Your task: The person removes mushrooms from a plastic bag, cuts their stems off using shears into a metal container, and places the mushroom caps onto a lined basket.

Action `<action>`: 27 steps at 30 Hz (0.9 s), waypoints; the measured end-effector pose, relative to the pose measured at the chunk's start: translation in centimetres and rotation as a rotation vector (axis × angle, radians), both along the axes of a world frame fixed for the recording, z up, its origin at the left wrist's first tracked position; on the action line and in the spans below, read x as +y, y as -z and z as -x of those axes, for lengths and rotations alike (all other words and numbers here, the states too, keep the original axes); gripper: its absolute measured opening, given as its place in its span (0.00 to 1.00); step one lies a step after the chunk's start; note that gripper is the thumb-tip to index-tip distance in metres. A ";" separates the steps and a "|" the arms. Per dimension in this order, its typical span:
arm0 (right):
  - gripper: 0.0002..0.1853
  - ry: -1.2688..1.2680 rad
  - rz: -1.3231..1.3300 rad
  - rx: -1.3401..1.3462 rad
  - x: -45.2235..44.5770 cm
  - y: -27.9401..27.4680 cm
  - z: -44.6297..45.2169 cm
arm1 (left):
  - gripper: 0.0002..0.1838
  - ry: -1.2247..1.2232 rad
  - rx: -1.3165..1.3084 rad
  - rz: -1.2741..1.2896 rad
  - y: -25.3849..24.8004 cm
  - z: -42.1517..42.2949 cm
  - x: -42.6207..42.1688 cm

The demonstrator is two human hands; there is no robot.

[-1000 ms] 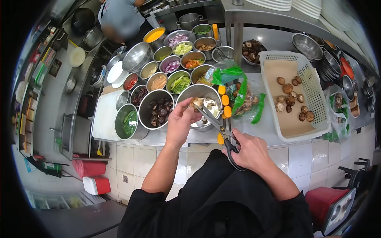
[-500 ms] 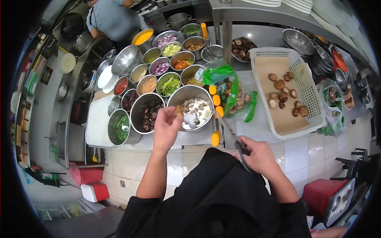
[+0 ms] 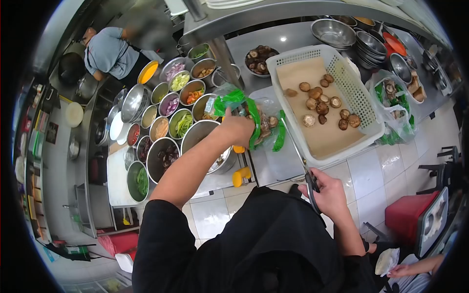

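My left hand is at the edge of a clear and green plastic bag of mushrooms. The back of the hand faces me and most fingers are hidden, so their grip does not show. Below that arm stands a large steel pot with pale cut pieces, partly covered. In my right hand is a pair of scissors with black handles, blades pointing up toward the basket's near-left side. Brown mushrooms lie on brown paper in the white plastic basket. A small brown piece shows near its left wall.
Several steel pots of cut vegetables crowd the left counter beside a white cutting board. A bowl of dark mushrooms sits behind. A metal shelf post rises there. A co-worker stands far left; another person's hand is lower right.
My left hand has left the pot, where it held a mushroom, and moved right to the bag. A brown piece now shows in the basket's left part. The view has swung right.
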State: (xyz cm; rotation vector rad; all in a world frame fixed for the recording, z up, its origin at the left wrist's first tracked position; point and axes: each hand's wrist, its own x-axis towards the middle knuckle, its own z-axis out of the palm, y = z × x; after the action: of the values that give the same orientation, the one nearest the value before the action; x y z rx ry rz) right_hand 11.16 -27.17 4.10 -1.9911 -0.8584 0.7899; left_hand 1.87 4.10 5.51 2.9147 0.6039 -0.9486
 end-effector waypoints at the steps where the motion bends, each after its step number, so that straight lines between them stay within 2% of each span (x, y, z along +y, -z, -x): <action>1: 0.30 -0.004 0.007 0.002 0.0 0.0 -0.2 | 0.18 0.009 0.035 0.005 -0.1 -0.2 -0.3; 2: 0.30 -0.010 0.014 0.004 0.1 -0.2 -0.2 | 0.25 0.018 0.055 -0.015 1.2 -0.3 0.1; 5: 0.31 -0.049 0.029 -0.002 0.4 -0.8 -0.6 | 0.20 -0.091 -0.070 -0.003 0.1 0.1 0.2; 8: 0.33 -0.111 -0.031 -0.064 0.8 -0.6 -0.9 | 0.19 -0.159 -0.320 -0.015 -1.9 2.2 1.0; 11: 0.35 -0.189 -0.150 -0.115 2.0 -0.6 -0.4 | 0.20 -0.625 -0.818 0.409 -2.5 6.2 0.6; 12: 0.35 -0.216 -0.189 -0.127 2.5 -0.7 0.0 | 0.19 -0.606 -0.960 0.499 0.1 8.1 1.7; 15: 0.35 -0.348 -0.120 -0.232 4.8 -2.2 1.2 | 0.18 -1.142 -1.180 0.925 0.0 10.3 -0.2; 16: 0.35 -0.369 -0.149 -0.288 5.5 -2.0 1.8 | 0.17 -1.221 -1.224 0.967 0.0 10.9 -0.7; 20: 0.35 -0.475 -0.061 -0.466 7.9 -1.4 3.6 | 0.17 -1.268 -1.392 1.070 1.5 14.0 -1.5; 27: 0.35 -0.624 0.026 -0.597 10.4 -1.5 5.9 | 0.18 -1.233 -1.359 0.816 1.0 17.5 -2.7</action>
State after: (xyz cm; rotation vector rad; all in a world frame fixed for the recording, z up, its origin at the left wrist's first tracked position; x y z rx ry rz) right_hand 5.25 -16.74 5.55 -2.0210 -1.8823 0.5206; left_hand -15.60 1.43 4.55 1.3279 1.1119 0.7162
